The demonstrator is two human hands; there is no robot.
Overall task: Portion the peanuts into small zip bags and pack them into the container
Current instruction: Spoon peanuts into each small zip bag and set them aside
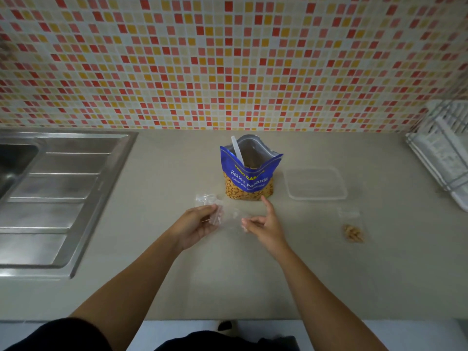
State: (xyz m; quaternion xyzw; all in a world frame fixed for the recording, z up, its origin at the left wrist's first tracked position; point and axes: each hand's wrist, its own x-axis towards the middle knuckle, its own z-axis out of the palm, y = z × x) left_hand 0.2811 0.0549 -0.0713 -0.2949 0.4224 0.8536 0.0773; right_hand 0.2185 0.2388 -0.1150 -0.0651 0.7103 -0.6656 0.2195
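Before the blue foil peanut pouch (249,173), you are opening a small clear zip bag (215,216), with your left hand (200,224) gripping it and your right hand (263,224) apparently pinching its edge. You are probably needing the white plastic spoon (236,150) next.

Left hand (200,222) pinching, right hand (263,225) fingers curled

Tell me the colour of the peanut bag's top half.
Blue peanut bag top, with white and yellow lettering; seen in the head view.

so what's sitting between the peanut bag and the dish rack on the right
Head view: the clear plastic container lies on the counter between the peanut bag and the dish rack, apart from both. Nothing shows inside it.
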